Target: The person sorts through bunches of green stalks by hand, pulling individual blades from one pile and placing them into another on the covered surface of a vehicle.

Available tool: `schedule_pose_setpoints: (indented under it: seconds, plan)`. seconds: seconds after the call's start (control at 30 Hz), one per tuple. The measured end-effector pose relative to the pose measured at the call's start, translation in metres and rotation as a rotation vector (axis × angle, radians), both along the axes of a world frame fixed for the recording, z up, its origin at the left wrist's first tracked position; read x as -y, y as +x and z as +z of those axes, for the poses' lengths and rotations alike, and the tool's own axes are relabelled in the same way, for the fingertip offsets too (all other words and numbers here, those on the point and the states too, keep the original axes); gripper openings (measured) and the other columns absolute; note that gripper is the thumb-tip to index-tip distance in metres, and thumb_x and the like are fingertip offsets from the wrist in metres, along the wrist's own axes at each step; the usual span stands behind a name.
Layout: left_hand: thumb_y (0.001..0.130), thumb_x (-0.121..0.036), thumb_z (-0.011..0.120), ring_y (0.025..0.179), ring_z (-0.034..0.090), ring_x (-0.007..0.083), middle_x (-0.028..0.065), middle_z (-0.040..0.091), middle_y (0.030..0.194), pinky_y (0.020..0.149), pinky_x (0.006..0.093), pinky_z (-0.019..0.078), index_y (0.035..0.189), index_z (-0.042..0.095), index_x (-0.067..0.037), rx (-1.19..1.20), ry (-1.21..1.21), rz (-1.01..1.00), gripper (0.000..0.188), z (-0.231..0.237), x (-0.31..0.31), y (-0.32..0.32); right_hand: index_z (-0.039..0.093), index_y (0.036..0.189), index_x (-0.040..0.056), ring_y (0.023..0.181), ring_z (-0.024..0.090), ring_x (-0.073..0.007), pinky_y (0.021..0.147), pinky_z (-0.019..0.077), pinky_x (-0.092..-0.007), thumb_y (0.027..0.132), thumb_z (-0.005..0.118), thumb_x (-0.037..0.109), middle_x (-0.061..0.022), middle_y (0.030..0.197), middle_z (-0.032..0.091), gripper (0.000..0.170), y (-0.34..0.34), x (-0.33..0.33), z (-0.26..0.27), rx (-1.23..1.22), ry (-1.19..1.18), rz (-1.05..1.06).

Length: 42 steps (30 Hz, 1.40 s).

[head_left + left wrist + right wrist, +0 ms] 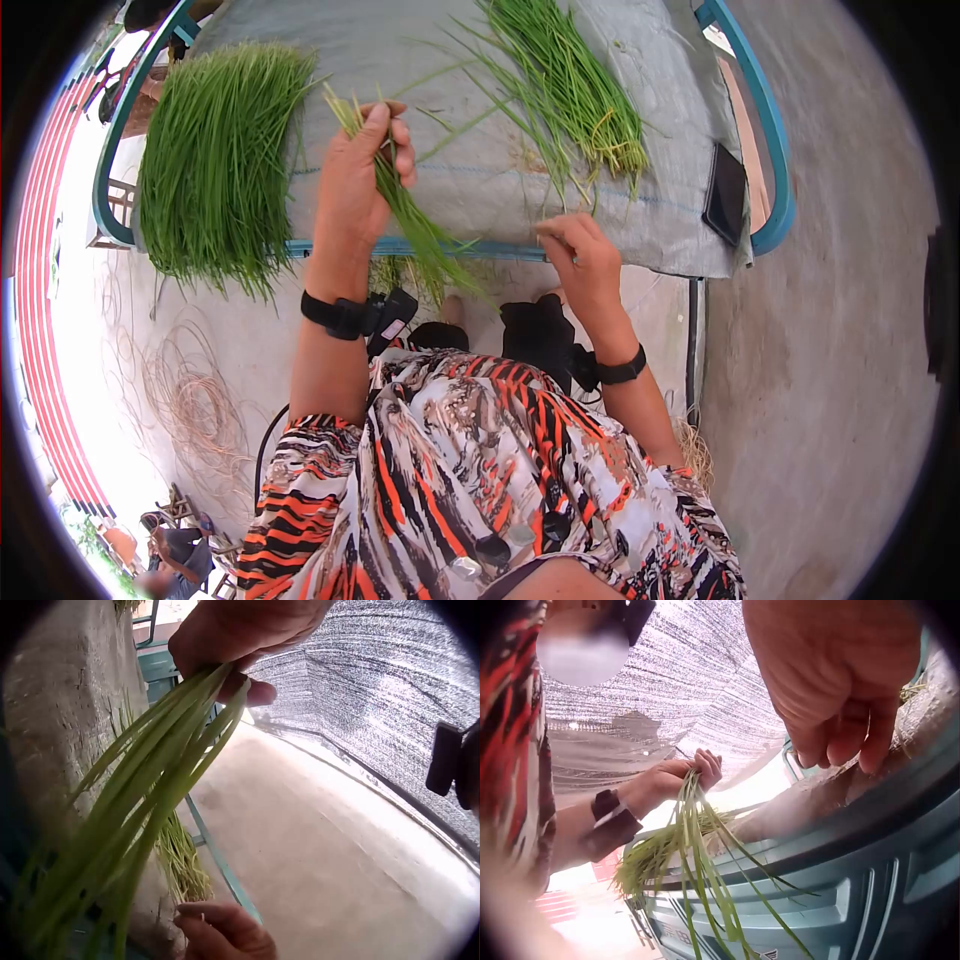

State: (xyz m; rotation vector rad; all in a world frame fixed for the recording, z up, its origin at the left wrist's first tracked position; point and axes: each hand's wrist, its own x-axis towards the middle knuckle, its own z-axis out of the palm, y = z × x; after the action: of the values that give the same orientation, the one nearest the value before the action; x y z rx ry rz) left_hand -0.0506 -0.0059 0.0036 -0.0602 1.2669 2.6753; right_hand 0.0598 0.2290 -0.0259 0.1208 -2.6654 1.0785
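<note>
Stalks [408,215], gripped in the left hand [358,165], cross the edge of the sheet [370,50] in the head view and trail down in the left-wrist view. The right-wrist view shows the right hand [836,679], fingers bent, any hold impossible to tell.

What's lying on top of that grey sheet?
A thick pile of chive-like stalks, a second pile, loose stalks and a black phone. The piles hide the sheet beneath them.
</note>
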Motion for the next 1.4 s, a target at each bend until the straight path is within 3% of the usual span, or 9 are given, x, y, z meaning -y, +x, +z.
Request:
schedule_pose_setpoints:
  seconds: [0.13, 0.23, 0.5, 0.6, 0.8, 1.0, 1.2, 1.3, 1.4]
  plan:
    - [0.097, -0.02, 0.052, 0.051, 0.04, 0.0034, -0.002, 0.05, 0.072, 0.041, 0.0174, 0.0286, 0.106, 0.054, -0.002, -0.011, -0.082, -0.137, 0.02, -0.006, -0.008, 0.006, 0.068, 0.093, 0.0069, 0.072, 0.062, -0.0227, 0.061, 0.0494, -0.0285, 0.077, 0.066, -0.001, -0.0084, 0.09, 0.063, 0.017, 0.023, -0.003, 0.015, 0.09, -0.12, 0.058]
    - [0.095, -0.021, 0.055, 0.047, 0.036, 0.0021, -0.004, 0.046, 0.067, 0.039, 0.0169, 0.0247, 0.103, 0.055, -0.003, 0.044, -0.201, -0.224, 0.019, -0.005, -0.025, 0.012, 0.067, 0.091, 0.0021, 0.066, 0.057, -0.0118, 0.055, 0.0446, -0.0214, 0.079, 0.062, -0.007, -0.008, 0.091, 0.061, 0.016, 0.035, -0.006, 0.018, 0.089, -0.19, 0.129]
    - [0.091, -0.025, 0.061, 0.045, 0.033, 0.0025, -0.0091, 0.039, 0.056, 0.041, 0.0215, 0.0242, 0.09, 0.061, -0.007, -0.047, -0.639, -0.398, 0.019, -0.03, -0.073, 0.024, 0.067, 0.091, 0.0015, 0.071, 0.059, -0.0117, 0.06, 0.0465, -0.0229, 0.077, 0.061, -0.008, -0.0072, 0.092, 0.061, 0.018, 0.05, -0.006, 0.034, 0.207, -0.503, 0.179]
    - [0.088, -0.026, 0.059, 0.061, 0.046, 0.0133, 0.0035, 0.056, 0.064, 0.058, 0.0336, 0.0411, 0.084, 0.064, 0.0, -0.088, -0.828, -0.428, 0.026, -0.033, -0.078, 0.025, 0.067, 0.09, 0.0017, 0.074, 0.059, -0.0143, 0.064, 0.0475, -0.0252, 0.075, 0.063, -0.008, -0.0082, 0.092, 0.063, 0.019, 0.05, -0.008, 0.043, 0.197, -0.451, 0.259]
    - [0.086, -0.033, 0.059, 0.064, 0.052, 0.0169, 0.0093, 0.059, 0.065, 0.063, 0.0358, 0.0438, 0.082, 0.066, 0.0, 0.0, -0.831, -0.527, 0.034, -0.03, -0.083, 0.025, 0.068, 0.091, 0.0049, 0.081, 0.062, -0.0177, 0.066, 0.0484, -0.0263, 0.075, 0.065, -0.006, -0.0063, 0.093, 0.065, 0.019, 0.046, -0.002, 0.049, 0.208, -0.4, 0.419]
    - [0.085, -0.033, 0.059, 0.064, 0.056, 0.0204, 0.0115, 0.06, 0.065, 0.064, 0.0364, 0.0449, 0.08, 0.069, 0.0, -0.151, -0.967, -0.631, 0.035, -0.035, -0.081, 0.024, 0.07, 0.087, 0.0048, 0.085, 0.062, -0.0194, 0.073, 0.048, -0.0292, 0.07, 0.066, -0.007, -0.0082, 0.093, 0.067, 0.021, 0.044, 0.001, 0.061, 0.245, -0.4, 0.402]
    - [0.085, -0.033, 0.059, 0.062, 0.053, 0.0181, 0.007, 0.059, 0.064, 0.061, 0.0363, 0.0434, 0.08, 0.069, -0.002, -0.063, -0.776, -0.668, 0.033, -0.037, -0.084, 0.031, 0.069, 0.088, 0.0041, 0.082, 0.063, -0.0202, 0.073, 0.0481, -0.0301, 0.072, 0.067, -0.005, -0.0077, 0.092, 0.067, 0.018, 0.04, 0.002, 0.068, 0.332, -0.437, 0.492]
    - [0.091, -0.028, 0.058, 0.044, 0.029, 0.005, -0.0079, 0.037, 0.054, 0.04, 0.0252, 0.0219, 0.084, 0.067, -0.006, 0.066, -0.661, -0.668, 0.025, -0.033, -0.087, 0.032, 0.068, 0.088, 0.0035, 0.08, 0.063, -0.0209, 0.072, 0.0484, -0.0302, 0.074, 0.067, -0.003, -0.0076, 0.09, 0.067, 0.015, 0.04, 0.001, 0.061, 0.386, -0.376, 0.547]
    - [0.091, -0.028, 0.058, 0.042, 0.025, 0.0031, -0.0098, 0.032, 0.052, 0.038, 0.0238, 0.0176, 0.085, 0.066, -0.007, 0.17, -0.558, -0.633, 0.023, -0.025, -0.089, 0.032, 0.067, 0.088, 0.0046, 0.078, 0.063, -0.022, 0.068, 0.0487, -0.0301, 0.077, 0.067, 0.002, -0.0074, 0.086, 0.065, 0.012, 0.042, -0.002, 0.05, 0.394, -0.297, 0.604]
